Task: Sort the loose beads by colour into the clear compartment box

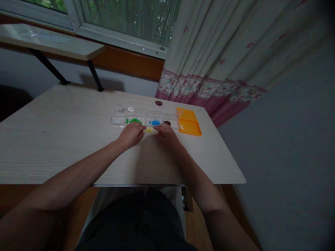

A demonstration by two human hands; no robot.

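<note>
My left hand (131,134) and my right hand (167,136) meet from both sides around a small yellow patch of pieces (149,130) near the middle of the table. Thumb and fingers of each hand are drawn together at its edges; whatever they pinch is too small to make out. Just behind is a clear compartment tray (119,120). Green pieces (134,120) lie in one front compartment, blue pieces (155,122) in another, and dark red-brown pieces (167,123) to the right. My hands partly cover the tray's front edge.
Right of the tray lies an orange two-part tray (190,127). A dark round disc (158,103) sits near the back edge of the pale wooden table (65,139). A raised shelf (52,42) on black legs stands back left; a curtain (209,69) hangs behind.
</note>
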